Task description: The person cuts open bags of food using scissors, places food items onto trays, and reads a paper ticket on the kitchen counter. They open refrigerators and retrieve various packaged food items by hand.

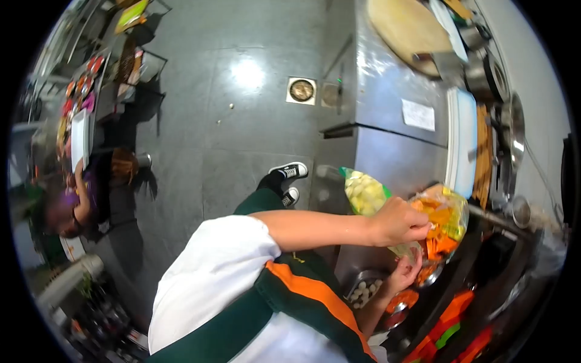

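My left hand (396, 222) is closed, fingertips pressed together; a small pale bit shows at them, too small to name. It hovers at the near side of a clear plastic bag of orange packets (440, 233). Below it, my right hand (407, 273) curls its fingers around the edge of a translucent plastic bag (404, 249), partly hidden by my left hand. Just above my left wrist lies a bag of pale yellow-green pieces (365, 192) with a green edge. A metal pan of small white balls (365, 293) sits beside my right forearm.
Bowls of orange food (402, 300) stand past my right hand. Along the steel counter (393, 160) are a white-blue tray (462, 142), a round board (408, 30), a cleaver (446, 63) and metal pots (487, 75). Another person (78, 199) works at far left. A floor drain (301, 91) lies behind.
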A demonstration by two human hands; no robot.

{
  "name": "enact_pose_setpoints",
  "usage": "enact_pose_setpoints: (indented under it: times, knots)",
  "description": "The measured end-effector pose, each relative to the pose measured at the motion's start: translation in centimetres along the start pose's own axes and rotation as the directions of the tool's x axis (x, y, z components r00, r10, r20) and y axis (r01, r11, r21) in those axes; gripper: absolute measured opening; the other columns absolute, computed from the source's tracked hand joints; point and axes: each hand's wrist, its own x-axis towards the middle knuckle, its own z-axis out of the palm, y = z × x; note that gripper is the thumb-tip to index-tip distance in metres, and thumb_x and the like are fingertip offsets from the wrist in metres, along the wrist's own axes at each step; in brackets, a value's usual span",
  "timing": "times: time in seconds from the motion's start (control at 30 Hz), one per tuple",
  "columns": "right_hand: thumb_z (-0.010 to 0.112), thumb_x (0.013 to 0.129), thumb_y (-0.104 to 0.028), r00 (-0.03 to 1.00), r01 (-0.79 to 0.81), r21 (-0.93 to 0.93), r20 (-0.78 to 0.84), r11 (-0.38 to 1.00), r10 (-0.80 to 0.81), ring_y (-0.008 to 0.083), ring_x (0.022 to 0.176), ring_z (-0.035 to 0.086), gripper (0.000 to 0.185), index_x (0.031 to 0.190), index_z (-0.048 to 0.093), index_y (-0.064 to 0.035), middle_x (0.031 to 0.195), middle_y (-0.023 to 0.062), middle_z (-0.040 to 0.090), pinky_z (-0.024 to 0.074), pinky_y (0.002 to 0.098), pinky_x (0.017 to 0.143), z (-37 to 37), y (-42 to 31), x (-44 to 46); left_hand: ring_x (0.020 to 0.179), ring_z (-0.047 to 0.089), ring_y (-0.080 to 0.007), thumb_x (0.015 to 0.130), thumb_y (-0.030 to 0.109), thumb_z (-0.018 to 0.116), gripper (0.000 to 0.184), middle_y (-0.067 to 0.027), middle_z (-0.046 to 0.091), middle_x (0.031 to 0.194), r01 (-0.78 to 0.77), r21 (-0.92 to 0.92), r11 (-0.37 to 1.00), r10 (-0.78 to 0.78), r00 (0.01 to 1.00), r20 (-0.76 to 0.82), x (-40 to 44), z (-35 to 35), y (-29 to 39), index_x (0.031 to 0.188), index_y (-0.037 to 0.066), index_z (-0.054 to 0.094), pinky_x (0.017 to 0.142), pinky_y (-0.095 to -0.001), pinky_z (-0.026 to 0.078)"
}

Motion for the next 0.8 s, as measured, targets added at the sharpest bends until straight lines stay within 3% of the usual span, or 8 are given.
enact_pose_setpoints:
  times: [0.07,0.13,0.33,0.4,0.43,0.53,0.67,0.8]
  knots:
    - [0.048,0.08,-0.007,0.993,0.091,0.0,0.071,0.996,-0.091,0.0195,0.087,0.047,0.027,0.104,0.044,0.0027,0.097,0.0101,0.048,0.0424,0.0263,0.069,2.2,-1.7,1.5,0.038,0.043,-0.0233,0.068,0.013,0.056,0.027,-0.0087,0.042,0.043,0.11,-0.021,0.994,-0.111,0.992,-0.056,-0.6,-3.8,0.9,0.047,0.005,0.04,0.037,-0.0314,0.032]
    - [0.046,0.081,-0.009,0.928,0.255,-0.008,0.285,0.967,-0.242,0.0182,0.082,0.048,0.022,0.1,0.047,0.0026,0.097,0.0104,0.048,0.0429,0.0251,0.066,4.5,-1.6,3.2,0.035,0.039,-0.0216,0.068,0.012,0.058,0.029,-0.0082,0.039,0.042,0.083,0.061,0.995,-0.072,0.983,-0.17,-1.6,-7.2,0.5,0.047,0.004,0.039,0.036,-0.0304,0.029]
    - [0.045,0.081,-0.005,0.738,0.285,0.16,0.593,0.945,-0.323,0.0126,0.072,0.049,0.014,0.087,0.056,0.0008,0.087,0.0084,0.051,0.042,0.0201,0.055,19.7,-7.4,3.2,0.034,0.031,-0.0106,0.068,0.012,0.064,0.036,-0.0048,0.034,0.039,0.3,0.183,0.936,-0.21,0.895,-0.394,-5.7,-20.7,-0.2,0.045,0.003,0.038,0.034,-0.0265,0.027]
    - [0.045,0.08,-0.004,0.623,0.431,0.066,0.7,0.9,-0.35,0.0102,0.064,0.049,0.013,0.084,0.057,0.0011,0.082,0.007,0.052,0.0403,0.0202,0.051,25.3,-9.0,3.0,0.033,0.033,-0.0172,0.068,0.021,0.064,0.038,-0.0067,0.035,0.039,0.488,0.205,0.849,-0.364,0.819,-0.443,-8.1,-25.6,-1.3,0.046,0.005,0.037,0.035,-0.0281,0.029]
    - [0.046,0.08,-0.004,0.615,0.442,0.095,0.692,0.892,-0.378,0.0089,0.056,0.046,0.013,0.083,0.057,0.0012,0.078,0.0057,0.053,0.0387,0.0205,0.049,28.3,-9.0,2.7,0.035,0.029,-0.0146,0.068,0.019,0.064,0.04,-0.005,0.031,0.039,0.521,0.178,0.835,-0.38,0.78,-0.498,-9.3,-27.8,-2.0,0.045,0.005,0.035,0.035,-0.0272,0.027]
    - [0.043,0.082,-0.005,0.589,0.373,0.122,0.734,0.92,-0.336,0.0087,0.054,0.045,0.015,0.082,0.056,0.002,0.079,0.0057,0.052,0.0381,0.02,0.049,36.8,-8.1,1.8,0.04,0.022,-0.0076,0.07,0.015,0.063,0.041,0.0002,0.026,0.042,0.611,-0.044,0.79,-0.5,0.602,-0.623,-13.4,-34.6,-5.1,0.046,0.004,0.032,0.035,-0.0246,0.022]
    - [0.042,0.083,-0.014,0.554,0.194,-0.013,0.827,0.981,-0.098,0.0086,0.054,0.045,0.02,0.083,0.056,0.0006,0.076,0.0044,0.052,0.0382,0.0202,0.051,50.4,-4.4,0.1,0.042,0.023,-0.0049,0.07,0.01,0.063,0.04,0.0029,0.026,0.043,0.708,-0.039,0.706,-0.464,0.42,-0.78,-18.3,-43.1,-8.2,0.046,0.004,0.031,0.036,-0.0236,0.021]
    - [0.046,0.081,-0.016,0.366,0.257,-0.079,0.93,0.963,-0.021,0.0125,0.058,0.051,0.018,0.086,0.057,-0.0033,0.078,0.0064,0.054,0.0413,0.0232,0.053,65.4,6.4,-2.1,0.043,0.025,-0.0046,0.069,0.004,0.061,0.037,0.003,0.029,0.044,0.78,-0.003,0.625,-0.374,0.296,-0.879,-24.0,-49.8,-12.4,0.046,0.004,0.032,0.037,-0.0227,0.022]
